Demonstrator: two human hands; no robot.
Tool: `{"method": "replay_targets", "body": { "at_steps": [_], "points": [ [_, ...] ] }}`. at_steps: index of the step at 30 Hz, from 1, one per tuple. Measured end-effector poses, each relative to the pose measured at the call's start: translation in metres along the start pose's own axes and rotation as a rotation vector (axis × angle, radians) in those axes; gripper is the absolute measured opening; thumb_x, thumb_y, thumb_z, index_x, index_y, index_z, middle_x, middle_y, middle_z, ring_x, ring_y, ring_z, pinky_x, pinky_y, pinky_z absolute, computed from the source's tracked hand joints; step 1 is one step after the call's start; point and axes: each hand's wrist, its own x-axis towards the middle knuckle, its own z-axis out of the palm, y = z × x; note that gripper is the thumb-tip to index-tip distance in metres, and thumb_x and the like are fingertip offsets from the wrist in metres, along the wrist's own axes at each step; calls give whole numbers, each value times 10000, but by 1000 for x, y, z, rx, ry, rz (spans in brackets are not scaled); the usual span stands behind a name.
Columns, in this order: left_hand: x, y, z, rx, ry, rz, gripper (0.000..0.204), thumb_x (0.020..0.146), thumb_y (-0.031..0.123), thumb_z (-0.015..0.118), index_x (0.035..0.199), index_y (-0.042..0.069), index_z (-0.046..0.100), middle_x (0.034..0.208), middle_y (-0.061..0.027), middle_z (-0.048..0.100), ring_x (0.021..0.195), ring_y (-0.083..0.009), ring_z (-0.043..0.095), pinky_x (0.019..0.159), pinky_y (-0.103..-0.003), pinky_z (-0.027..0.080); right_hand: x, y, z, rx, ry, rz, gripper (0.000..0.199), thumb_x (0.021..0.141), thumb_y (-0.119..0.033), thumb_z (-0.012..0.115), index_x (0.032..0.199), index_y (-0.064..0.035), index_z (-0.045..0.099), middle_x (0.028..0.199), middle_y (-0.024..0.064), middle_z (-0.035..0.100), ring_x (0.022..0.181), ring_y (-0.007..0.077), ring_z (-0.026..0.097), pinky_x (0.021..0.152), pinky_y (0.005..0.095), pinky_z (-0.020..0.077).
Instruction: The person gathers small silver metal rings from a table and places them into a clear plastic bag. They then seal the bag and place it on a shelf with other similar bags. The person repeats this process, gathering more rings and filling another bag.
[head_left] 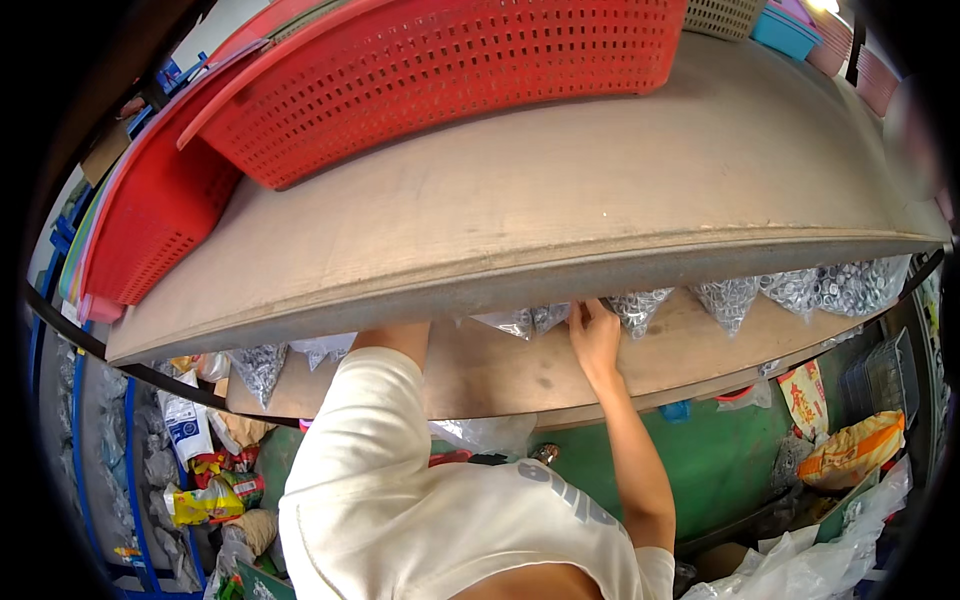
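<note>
My right hand (595, 338) reaches under the front edge of the upper shelf (500, 190). Its fingers are bent together at the side of a see-through plastic bag (548, 318) of small metal parts, and the shelf edge partly covers them. Beside that hand, on the right, stands a bag of metal rings (638, 312). My left forearm (395, 342) goes in under the same shelf farther left, and the hand itself is hidden behind the board. A bag of shiny parts (515, 322) shows between my two arms on the lower shelf (490, 378).
A large red basket (450, 90) and a red bin (150, 225) stand on the upper shelf. More bags of metal rings (728, 300) line the lower shelf at right, another bag (260, 372) at left. Sacks (852, 450) and plastic sheeting (810, 550) lie below on the green floor.
</note>
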Motion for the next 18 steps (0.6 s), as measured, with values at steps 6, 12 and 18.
{"method": "replay_targets", "body": {
  "at_steps": [6,12,18],
  "points": [
    [8,-5,-8,21,-11,5,214,875,69,505,1062,-16,561,941,-76,593,842,-142,561,760,-267,464,-2,3,0,-16,4,-22,72,815,-76,580,775,-17,574,600,169,576,544,338,577,488,392,434],
    [12,-9,-15,19,-27,11,223,876,68,501,1074,-16,559,944,-76,594,843,-141,564,762,-264,465,-3,-1,0,24,22,-13,58,809,-47,580,775,0,573,592,155,578,509,296,573,490,361,433],
    [10,-10,-20,-1,-48,28,232,877,66,497,1086,-16,557,947,-76,595,845,-140,566,764,-260,465,-3,-2,-2,-49,-14,29,65,794,-55,598,826,2,592,709,131,604,669,268,588,624,375,429]
  ]
}}
